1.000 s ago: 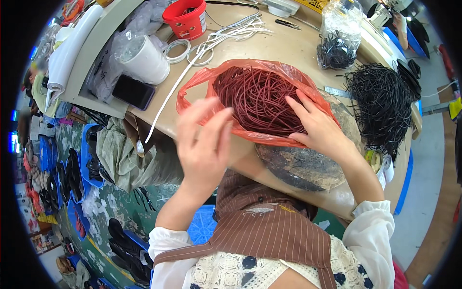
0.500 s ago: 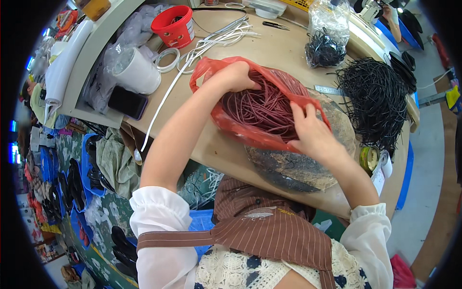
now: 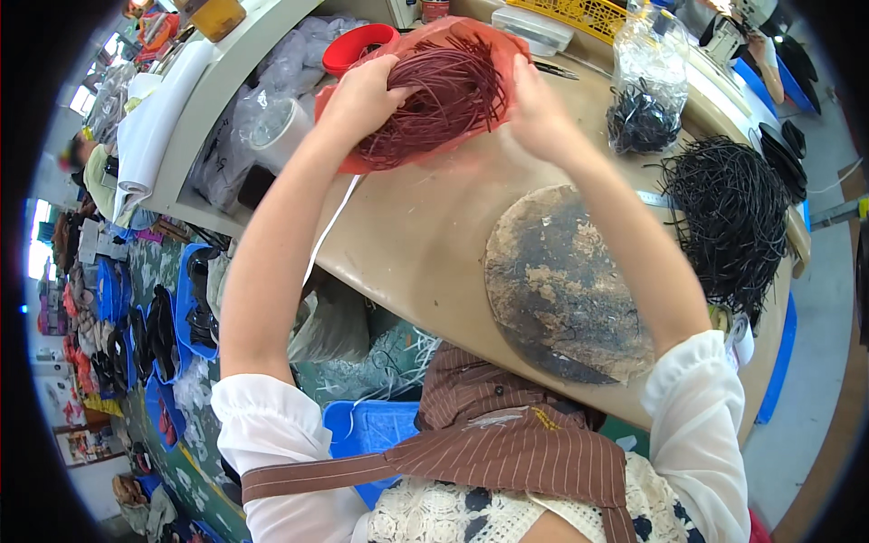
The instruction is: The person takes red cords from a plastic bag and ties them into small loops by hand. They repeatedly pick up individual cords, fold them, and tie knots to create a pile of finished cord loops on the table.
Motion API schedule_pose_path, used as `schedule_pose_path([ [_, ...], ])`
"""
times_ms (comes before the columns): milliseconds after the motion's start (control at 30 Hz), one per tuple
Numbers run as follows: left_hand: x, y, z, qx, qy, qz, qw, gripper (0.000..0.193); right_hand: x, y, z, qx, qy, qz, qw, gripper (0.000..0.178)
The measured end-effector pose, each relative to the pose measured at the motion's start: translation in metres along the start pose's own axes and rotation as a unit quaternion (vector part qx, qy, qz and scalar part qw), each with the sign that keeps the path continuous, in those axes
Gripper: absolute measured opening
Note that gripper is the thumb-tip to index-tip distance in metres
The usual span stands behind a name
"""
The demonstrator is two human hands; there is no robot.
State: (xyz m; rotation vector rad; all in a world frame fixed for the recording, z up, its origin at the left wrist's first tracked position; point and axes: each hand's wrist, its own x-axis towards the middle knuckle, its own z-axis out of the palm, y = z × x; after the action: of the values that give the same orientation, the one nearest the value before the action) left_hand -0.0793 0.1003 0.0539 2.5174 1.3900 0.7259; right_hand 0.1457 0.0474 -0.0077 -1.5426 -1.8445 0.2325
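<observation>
From where I stand, the person's arms stretch well out over the worktop (image 3: 407,231), both hands meeting at a red plastic bag (image 3: 513,43) on its far left part. The bag's mouth spreads wide, facing up and toward the person, so the heap of dark red cords (image 3: 445,95) inside lies in plain sight. Whether the bag rests on the surface or is lifted a little, I can't make out.

The left hand (image 3: 364,98) sits at the bag's left side, fingers half curled and their tips against the cords, as if to steady that side. I can't tell whether it pinches film, cords or both. The right hand (image 3: 540,116) is flatter, fingers nearly straight and together along the right rim, probably bracing the thin film, which looks too limp to stand by itself; its thumb and any real grip are hard to make out. With one hand on each side, the loose load seems kept from spilling.

Just beyond the bag's left side stands a red tub (image 3: 342,52). Nearer the person, a worn round board (image 3: 548,281) lies bare under the right forearm, well apart from the bag. A black cord pile (image 3: 729,222) lies to the right, perhaps set aside so the colours don't mix.
</observation>
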Motion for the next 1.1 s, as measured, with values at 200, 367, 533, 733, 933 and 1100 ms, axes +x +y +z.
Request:
schedule_pose_path([
  [200, -0.049, 0.058, 0.050, -0.071, 0.232, 0.058, 0.968, 0.028, -0.034, -0.015, -0.077, 0.360, -0.152, 0.215, 0.895, 0.045],
  [367, -0.113, 0.142, 0.133, -0.001, 0.114, 0.053, 0.992, 0.019, -0.094, 0.026, -0.086, 0.403, -0.170, 0.302, 0.847, 0.042],
  [533, -0.156, 0.195, 0.167, -0.038, 0.061, 0.082, 0.994, 0.024, -0.171, 0.069, -0.108, 0.340, -0.085, 0.294, 0.889, 0.050],
  [733, -0.177, 0.237, 0.180, -0.075, -0.007, 0.115, 0.990, 0.038, -0.232, 0.066, -0.148, 0.207, -0.026, 0.276, 0.938, 0.061],
  [933, -0.229, 0.210, 0.120, -0.188, -0.032, 0.202, 0.961, 0.040, -0.260, 0.037, -0.177, -0.086, 0.016, 0.162, 0.983, 0.049],
  [1100, -0.260, 0.163, 0.105, -0.114, -0.009, 0.110, 0.987, 0.035, -0.252, -0.008, -0.140, -0.110, -0.165, -0.028, 0.980, 0.051],
])
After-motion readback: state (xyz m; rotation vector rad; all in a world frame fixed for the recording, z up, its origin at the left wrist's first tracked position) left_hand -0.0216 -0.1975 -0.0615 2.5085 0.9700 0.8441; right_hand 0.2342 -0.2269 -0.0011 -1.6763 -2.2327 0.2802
